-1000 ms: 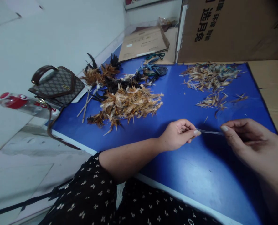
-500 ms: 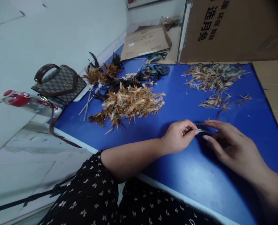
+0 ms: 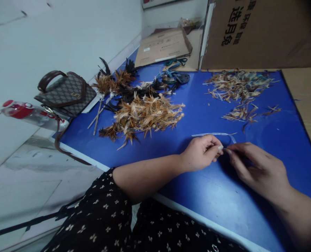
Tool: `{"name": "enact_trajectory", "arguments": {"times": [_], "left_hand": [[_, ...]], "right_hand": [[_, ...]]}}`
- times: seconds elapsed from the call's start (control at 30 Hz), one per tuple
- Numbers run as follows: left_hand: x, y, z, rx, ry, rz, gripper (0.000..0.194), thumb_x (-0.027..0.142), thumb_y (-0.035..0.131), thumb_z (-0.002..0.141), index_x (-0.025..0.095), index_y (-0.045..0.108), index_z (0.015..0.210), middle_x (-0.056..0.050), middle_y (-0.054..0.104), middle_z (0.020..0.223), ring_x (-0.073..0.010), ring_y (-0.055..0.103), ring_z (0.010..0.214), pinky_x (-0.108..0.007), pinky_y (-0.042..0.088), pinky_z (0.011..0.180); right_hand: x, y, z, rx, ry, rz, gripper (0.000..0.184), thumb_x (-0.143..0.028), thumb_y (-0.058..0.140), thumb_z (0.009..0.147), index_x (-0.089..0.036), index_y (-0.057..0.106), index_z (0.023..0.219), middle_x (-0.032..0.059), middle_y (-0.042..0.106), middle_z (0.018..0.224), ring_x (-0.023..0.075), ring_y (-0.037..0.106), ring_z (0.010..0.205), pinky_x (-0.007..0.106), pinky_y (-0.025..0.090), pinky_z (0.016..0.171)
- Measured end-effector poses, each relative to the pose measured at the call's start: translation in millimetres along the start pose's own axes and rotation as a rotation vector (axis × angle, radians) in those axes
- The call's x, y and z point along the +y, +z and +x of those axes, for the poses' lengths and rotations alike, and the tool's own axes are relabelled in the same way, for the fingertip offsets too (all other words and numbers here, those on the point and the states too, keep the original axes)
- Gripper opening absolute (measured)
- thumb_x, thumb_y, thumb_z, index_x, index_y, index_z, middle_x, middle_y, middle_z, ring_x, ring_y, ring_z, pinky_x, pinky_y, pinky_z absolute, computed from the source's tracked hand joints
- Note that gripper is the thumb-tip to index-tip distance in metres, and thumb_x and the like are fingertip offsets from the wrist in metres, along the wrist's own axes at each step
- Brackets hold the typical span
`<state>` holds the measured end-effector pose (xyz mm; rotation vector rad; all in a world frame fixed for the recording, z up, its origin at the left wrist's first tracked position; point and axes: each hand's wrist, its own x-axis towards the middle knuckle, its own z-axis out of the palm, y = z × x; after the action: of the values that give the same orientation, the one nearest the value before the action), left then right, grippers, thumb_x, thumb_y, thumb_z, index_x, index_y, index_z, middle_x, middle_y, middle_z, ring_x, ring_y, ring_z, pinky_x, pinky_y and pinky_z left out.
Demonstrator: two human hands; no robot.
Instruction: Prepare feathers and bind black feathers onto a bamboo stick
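My left hand (image 3: 201, 153) is closed in a pinch over the blue table, with small brown feathers partly showing below its fingertips; most of what it holds is hidden. Close by on the right, my right hand (image 3: 263, 171) pinches the end of a thin clear strip (image 3: 210, 134) right at the left fingertips. The strip curves behind both hands, its loose end lying to the left on the table. Beyond the left hand lies a heap of golden-brown feather bundles (image 3: 147, 113). Loose feather scraps (image 3: 239, 85) are piled behind the right hand.
Black and brown feather bunches on sticks (image 3: 116, 82) lie at the far left, beside a patterned handbag (image 3: 68, 92) and a plastic bottle (image 3: 34, 113). Blue cords (image 3: 175, 77) lie near flat cardboard (image 3: 166, 45). A large cardboard panel (image 3: 265, 35) stands at the back of the blue table (image 3: 210, 199).
My right hand has moved slightly left and down, and its fingers have closed at the left fingertips. The clear strip now shows curving behind the hands. My left hand has barely moved.
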<state>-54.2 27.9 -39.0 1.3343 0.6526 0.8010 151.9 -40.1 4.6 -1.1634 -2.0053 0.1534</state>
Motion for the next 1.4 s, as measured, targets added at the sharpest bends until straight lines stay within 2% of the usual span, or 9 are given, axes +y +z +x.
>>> {"name": "enact_trajectory", "arguments": {"times": [0.07, 0.2, 0.5, 0.73, 0.87, 0.97, 1.13, 1.27, 1.4], "left_hand": [[-1, -1.0, 1, 0.004, -0.021, -0.008, 0.019, 0.036, 0.072, 0.106, 0.018, 0.065, 0.106, -0.002, 0.073, 0.089, -0.0096, 0.068, 0.068, -0.024, 0.058, 0.065], [0, -3.2, 1, 0.001, 0.000, 0.034, 0.021, 0.038, 0.072, 0.107, 0.018, 0.066, 0.106, 0.002, 0.068, 0.077, -0.0098, 0.065, 0.064, -0.023, 0.055, 0.063], [1, -2.6, 1, 0.027, -0.033, 0.054, 0.019, 0.038, 0.072, 0.107, 0.019, 0.066, 0.108, 0.003, 0.068, 0.077, -0.0103, 0.067, 0.064, -0.024, 0.054, 0.064], [0, 0.4, 2, 0.048, -0.022, -0.028, 0.023, 0.039, 0.078, 0.102, 0.019, 0.066, 0.105, 0.003, 0.068, 0.077, -0.0096, 0.064, 0.063, -0.024, 0.054, 0.062], [4, 2.5, 2, 0.093, -0.028, -0.093, 0.035, 0.043, 0.088, 0.095, 0.019, 0.066, 0.105, 0.002, 0.068, 0.079, -0.0100, 0.064, 0.066, -0.025, 0.055, 0.066], [9, 1.9, 0, 0.132, 0.045, -0.004, 0.034, 0.039, 0.091, 0.093, 0.017, 0.070, 0.108, -0.001, 0.070, 0.085, -0.0105, 0.065, 0.071, -0.025, 0.056, 0.069], [13, -2.7, -2, 0.096, 0.389, 0.379, 0.006, 0.022, 0.084, 0.096, 0.019, 0.079, 0.096, -0.009, 0.076, 0.108, -0.0190, 0.075, 0.102, -0.037, 0.064, 0.099], [7, -4.6, -1, 0.129, 0.393, 0.474, 0.006, 0.022, 0.080, 0.100, 0.019, 0.084, 0.099, -0.010, 0.077, 0.109, -0.0184, 0.075, 0.097, -0.035, 0.066, 0.092], [3, -3.5, -2, 0.137, 0.378, 0.477, 0.009, 0.025, 0.081, 0.101, 0.018, 0.086, 0.101, -0.010, 0.076, 0.107, -0.0166, 0.073, 0.090, -0.033, 0.066, 0.085]], "right_hand": [[-2, -1, 0, -0.042, -0.003, 0.028, 0.022, -0.015, 0.074, 0.106, -0.028, 0.074, 0.123, 0.0032, 0.081, 0.102, 0.0181, 0.079, 0.083, 0.030, 0.062, 0.076], [-4, -2, 2, -0.113, -0.011, 0.096, 0.027, -0.016, 0.074, 0.106, -0.028, 0.076, 0.130, 0.0038, 0.080, 0.105, 0.0184, 0.079, 0.088, 0.030, 0.062, 0.079], [1, 4, -4, -0.053, -0.006, 0.087, 0.030, -0.013, 0.076, 0.105, -0.029, 0.081, 0.130, 0.0047, 0.079, 0.105, 0.0173, 0.077, 0.084, 0.030, 0.060, 0.073], [5, 5, -6, -0.101, 0.030, -0.025, 0.016, -0.023, 0.073, 0.108, -0.027, 0.082, 0.120, 0.0040, 0.076, 0.091, 0.0179, 0.072, 0.073, 0.033, 0.054, 0.066], [5, 6, -4, -0.061, 0.030, -0.094, 0.010, -0.027, 0.074, 0.109, -0.025, 0.080, 0.117, 0.0036, 0.075, 0.089, 0.0164, 0.069, 0.070, 0.031, 0.051, 0.064], [6, 7, -3, -0.032, 0.137, -0.072, 0.014, -0.035, 0.070, 0.111, -0.025, 0.080, 0.109, 0.0028, 0.074, 0.084, 0.0163, 0.067, 0.067, 0.030, 0.051, 0.063], [4, 4, 0, -0.074, 0.461, 0.159, 0.036, -0.059, 0.070, 0.108, -0.025, 0.080, 0.101, 0.0026, 0.077, 0.079, 0.0164, 0.064, 0.062, 0.029, 0.052, 0.059], [0, -2, 6, -0.122, 0.643, 0.426, 0.050, -0.072, 0.079, 0.100, -0.022, 0.080, 0.101, 0.0029, 0.073, 0.074, 0.0151, 0.059, 0.059, 0.026, 0.048, 0.052], [-2, -6, 10, -0.165, 0.734, 0.504, 0.057, -0.076, 0.082, 0.095, -0.020, 0.081, 0.099, 0.0015, 0.069, 0.069, 0.0130, 0.054, 0.055, 0.024, 0.044, 0.048]]}}
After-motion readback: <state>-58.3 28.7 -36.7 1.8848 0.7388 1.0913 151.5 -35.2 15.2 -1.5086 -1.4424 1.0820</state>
